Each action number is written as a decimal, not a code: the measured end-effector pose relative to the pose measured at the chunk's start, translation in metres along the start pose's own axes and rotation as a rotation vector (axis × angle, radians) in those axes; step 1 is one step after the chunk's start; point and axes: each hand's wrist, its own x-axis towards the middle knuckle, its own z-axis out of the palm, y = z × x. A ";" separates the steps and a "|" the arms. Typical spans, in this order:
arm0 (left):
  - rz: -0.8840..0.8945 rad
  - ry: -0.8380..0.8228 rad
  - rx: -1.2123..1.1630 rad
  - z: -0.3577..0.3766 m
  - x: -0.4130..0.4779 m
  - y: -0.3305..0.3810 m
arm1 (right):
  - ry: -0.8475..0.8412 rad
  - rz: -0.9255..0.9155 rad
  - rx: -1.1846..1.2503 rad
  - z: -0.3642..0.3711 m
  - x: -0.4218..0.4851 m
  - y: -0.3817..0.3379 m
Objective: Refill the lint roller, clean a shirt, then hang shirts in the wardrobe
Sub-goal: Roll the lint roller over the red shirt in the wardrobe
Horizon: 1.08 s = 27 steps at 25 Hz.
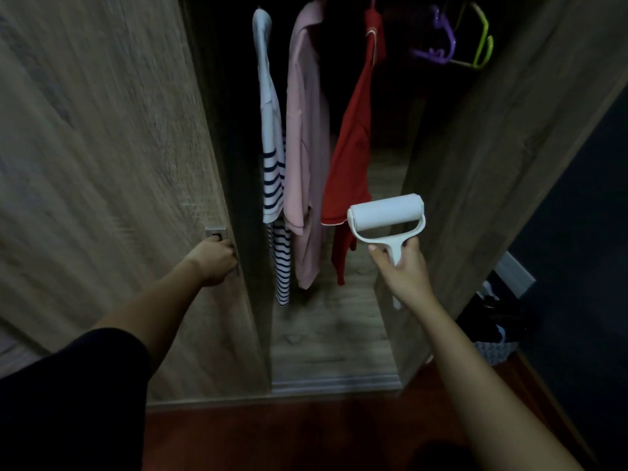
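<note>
1. At 9 o'clock we saw the left grip (pixel 214 261) with its fingers curled round the edge of the wardrobe (pixel 458 147) door (pixel 102 164), just below the metal handle (pixel 215 232).
2. At 3 o'clock the right grip (pixel 404 270) was closed round the stem of the white roller (pixel 385 214), with the drum uppermost.
3. The drum overlapped the hem of the red shirt (pixel 353 147) in our view; we could not tell whether they touched.
4. At 12 o'clock three shirts hung inside: the striped shirt (pixel 272 147) at 11, the pink shirt (pixel 306 130) in the middle and the red one at 1.
5. At 1 o'clock, past the red shirt, hung a purple hanger (pixel 438 42) and a green hanger (pixel 479 45).
6. At 4 o'clock a basket (pixel 498 351) stood on the floor beside the wardrobe.
</note>
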 end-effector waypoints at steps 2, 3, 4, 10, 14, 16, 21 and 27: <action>0.055 0.140 -0.057 -0.012 -0.001 0.007 | 0.001 -0.006 0.007 -0.002 -0.001 -0.003; 0.084 0.310 -0.099 -0.025 0.003 0.012 | 0.004 -0.005 0.006 -0.004 0.000 -0.003; 0.091 0.501 -0.198 -0.042 0.010 0.018 | 0.006 0.004 0.008 -0.006 0.002 -0.004; -0.405 0.735 -1.398 -0.166 0.078 0.031 | 0.035 0.051 0.006 -0.027 0.026 0.010; -0.463 0.688 -1.486 -0.182 0.104 0.041 | -0.006 0.022 0.038 -0.046 0.069 0.018; -0.459 0.805 -1.483 -0.178 0.093 0.049 | -0.034 -0.014 0.054 -0.044 0.093 0.017; -0.825 1.102 -1.364 -0.149 0.054 0.012 | -0.142 -0.173 0.006 -0.016 0.137 0.003; -1.077 1.327 -0.996 -0.134 0.015 -0.059 | -0.188 -0.377 0.064 0.027 0.179 -0.055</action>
